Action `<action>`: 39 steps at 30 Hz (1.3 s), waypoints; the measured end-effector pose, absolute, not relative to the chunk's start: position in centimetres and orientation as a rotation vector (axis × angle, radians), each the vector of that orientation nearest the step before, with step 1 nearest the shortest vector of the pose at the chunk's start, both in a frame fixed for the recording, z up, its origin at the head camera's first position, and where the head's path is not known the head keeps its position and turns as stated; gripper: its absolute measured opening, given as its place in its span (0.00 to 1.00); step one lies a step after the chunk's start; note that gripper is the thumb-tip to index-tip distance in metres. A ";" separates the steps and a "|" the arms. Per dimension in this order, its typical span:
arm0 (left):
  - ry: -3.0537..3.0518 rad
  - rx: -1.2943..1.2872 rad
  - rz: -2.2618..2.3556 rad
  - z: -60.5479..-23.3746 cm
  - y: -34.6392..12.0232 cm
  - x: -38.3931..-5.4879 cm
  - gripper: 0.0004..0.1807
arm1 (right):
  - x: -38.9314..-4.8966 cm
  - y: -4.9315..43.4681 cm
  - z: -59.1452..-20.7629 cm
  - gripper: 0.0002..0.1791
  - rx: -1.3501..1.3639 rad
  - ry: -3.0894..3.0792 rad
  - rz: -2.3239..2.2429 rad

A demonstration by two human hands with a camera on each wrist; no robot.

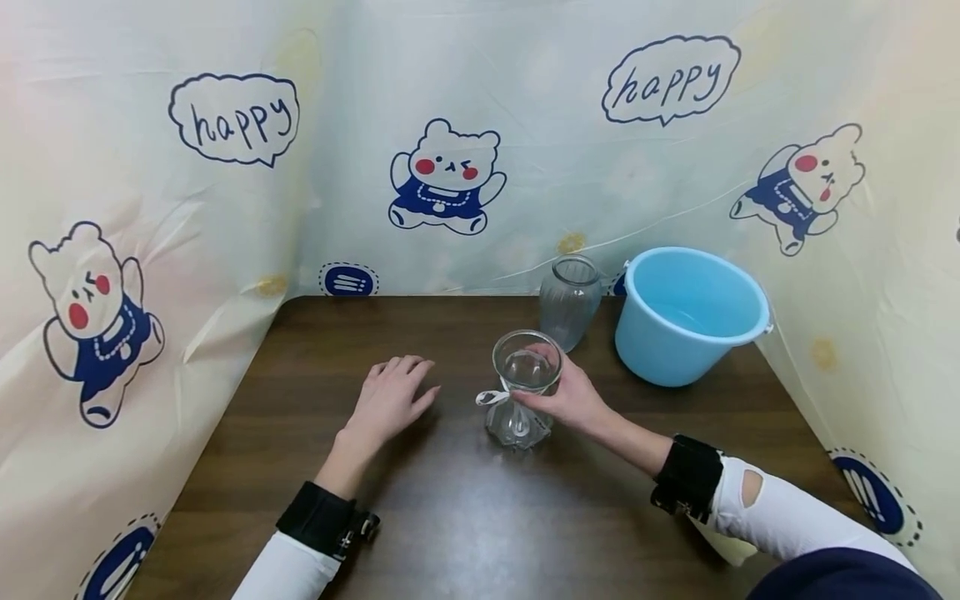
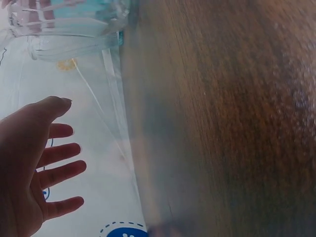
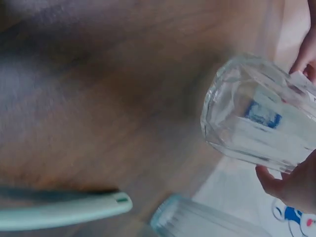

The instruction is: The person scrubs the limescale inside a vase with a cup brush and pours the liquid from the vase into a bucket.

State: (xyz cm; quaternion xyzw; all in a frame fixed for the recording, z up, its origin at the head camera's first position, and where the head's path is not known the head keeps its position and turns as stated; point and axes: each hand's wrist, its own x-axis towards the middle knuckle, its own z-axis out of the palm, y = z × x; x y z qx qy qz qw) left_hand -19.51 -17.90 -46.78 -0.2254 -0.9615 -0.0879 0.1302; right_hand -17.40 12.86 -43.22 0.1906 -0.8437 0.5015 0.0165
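A clear glass vase (image 1: pixel 517 425) with a flared rim and a white ribbon bow (image 1: pixel 492 398) round its neck is in the middle of the head view. My right hand (image 1: pixel 566 392) grips it at the neck, thumb near the bow and fingers round the far side. In the right wrist view the vase's faceted base (image 3: pixel 217 108) shows beside my fingers. To the left of the vase, my left hand (image 1: pixel 390 400) is over the table, palm down with fingers spread. Nothing is in that hand (image 2: pixel 24 163) in the left wrist view.
A ribbed glass vase (image 1: pixel 570 308) stands upright behind the gripped one. A light blue bucket (image 1: pixel 667 358) is at the back right, its rim close to that vase. The brown wooden table (image 1: pixel 465 533) meets a printed cloth backdrop (image 1: pixel 540 167) at its back and sides.
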 end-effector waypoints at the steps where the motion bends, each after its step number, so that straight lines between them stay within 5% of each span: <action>1: -2.790 -0.655 -0.255 -46.8 -18.0 -19.6 0.24 | -17.4 13.1 -42.8 0.41 0.592 -2.618 1.553; 25: -2.723 -0.688 -0.307 -47.1 -17.5 -20.2 0.22 | -12.7 31.5 -37.7 0.35 0.055 -2.684 1.116; 35: -2.741 -0.676 -0.311 -47.4 -17.6 -20.1 0.23 | -11.7 38.5 -36.0 0.24 -0.148 -2.576 1.123; 39: -2.751 -0.686 -0.315 -47.8 -17.5 -20.1 0.23 | -12.4 40.6 -34.5 0.29 -0.321 -2.610 0.950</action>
